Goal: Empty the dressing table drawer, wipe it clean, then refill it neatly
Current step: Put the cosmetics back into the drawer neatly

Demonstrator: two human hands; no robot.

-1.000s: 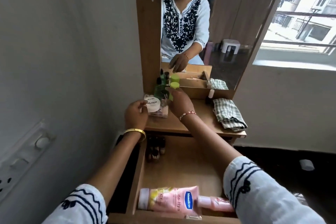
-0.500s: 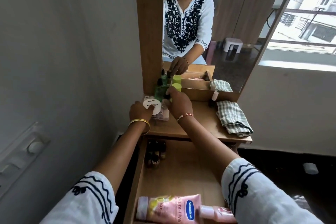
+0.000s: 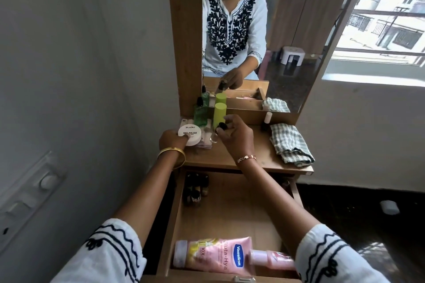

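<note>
Drawer (image 3: 230, 218): was pulled open under the tabletop; its wooden floor was mostly bare.
Tube (image 3: 213, 255): a pink Vaseline tube was laid on its side at the near end of the drawer, with a small pink bottle (image 3: 269, 259) touching it on the right.
Small bottles (image 3: 195, 188): a few dark-capped ones were seen standing in the far left corner of the drawer.
Left hand (image 3: 171, 140): was closed around a white round jar (image 3: 190, 135) marked "NAIL POLISH", held at the left edge of the tabletop (image 3: 248, 156).
Right hand (image 3: 234, 138): its fingertips were pinched on a small black-capped bottle (image 3: 218, 131), just beside the jar.
Cloth (image 3: 291, 142): a checked one was left folded on the right side of the tabletop, well apart from the hands.
Green bottles (image 3: 219, 114): were grouped at the back left of the tabletop, against the mirror (image 3: 287, 30).
Mirror: the person's white embroidered top and both hands were reflected in it.
</note>
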